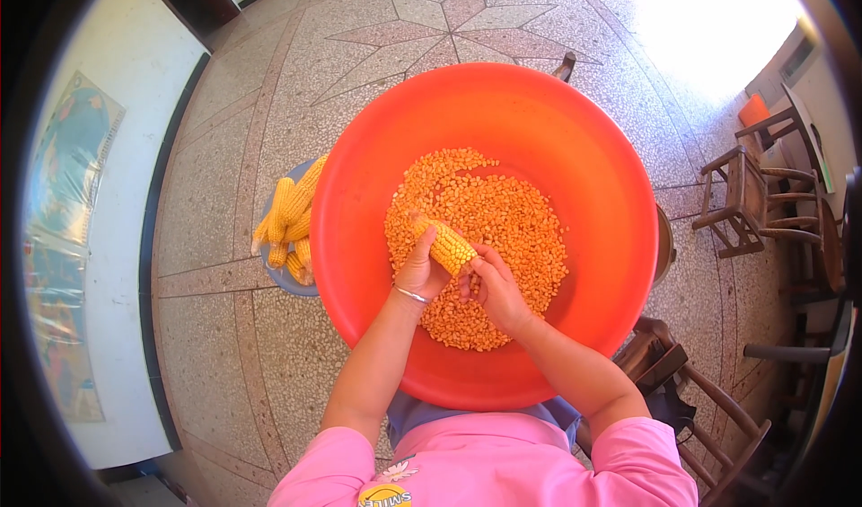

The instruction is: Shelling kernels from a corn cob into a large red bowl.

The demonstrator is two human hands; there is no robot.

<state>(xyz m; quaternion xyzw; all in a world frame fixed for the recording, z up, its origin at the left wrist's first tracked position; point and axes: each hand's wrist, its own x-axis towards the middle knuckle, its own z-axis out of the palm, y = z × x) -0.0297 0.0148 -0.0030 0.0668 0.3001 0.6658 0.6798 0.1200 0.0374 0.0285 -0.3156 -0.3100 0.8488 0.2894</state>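
An ear of corn point(449, 249) with yellow kernels is held slantwise over a big orange-red basin point(593, 166). Wrapped round its lower left side is my left hand point(426, 272), with a silver bangle at the wrist. The fingers of my right hand point(494, 284) press together at the ear's near right end, the thumb against the kernels. Below both hands, loose corn kernels point(512, 215) cover the middle of the basin's bottom. Parts of the kernels are hidden under my hands and forearms.
Left of the basin, a blue-grey bowl point(285, 278) holds several ears of corn point(292, 206). Wooden chairs point(741, 202) stand at the right, and another wooden chair point(709, 408) is close by my right arm. A white wall point(108, 264) runs along the left. The floor is speckled stone.
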